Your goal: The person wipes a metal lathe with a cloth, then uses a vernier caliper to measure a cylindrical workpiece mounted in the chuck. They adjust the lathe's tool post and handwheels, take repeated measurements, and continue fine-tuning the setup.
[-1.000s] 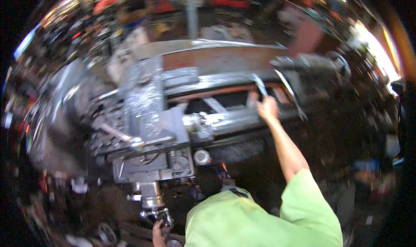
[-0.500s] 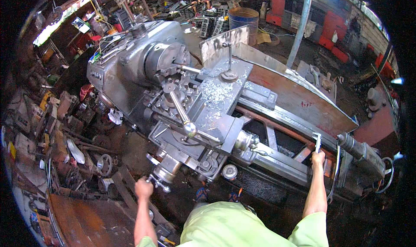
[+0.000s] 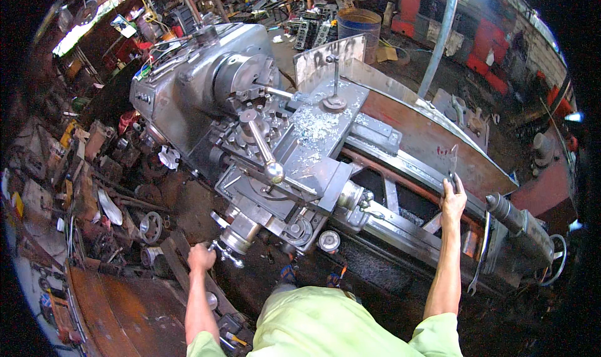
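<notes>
machine: big old grey lathe (image 3: 350,169), bed running off to the person's right, chuck (image 3: 235,75) at the far left end with a thin bar sticking out of it.

left hand (image 3: 201,257): fingers wrapped shut around the small crank handle (image 3: 226,252) at the near end of the cross slide, just under the carriage (image 3: 294,169).

right hand (image 3: 453,197): up on the near rail of the lathe bed, well right of the carriage, closed around a slim metal tool (image 3: 452,163) that stands up from the fist. can't tell what sort of tool, too small.

carriage: covered in bright chips (image 3: 316,124), long lever with a ball knob (image 3: 273,172) lying across the tool post, pointing back at the person.

how i'd work it: looks like cross slide feeding, so turn the crank slow and even from the wrist, no jerks.

watch out: the long lever sits right above the crank, so knuckles could catch it.

other stuff: spanner (image 3: 481,253) hanging off the front of the lathe near the tailstock (image 3: 523,222), blue drum (image 3: 359,24) behind the lathe, scrap parts on the floor (image 3: 125,194) left of it.
</notes>
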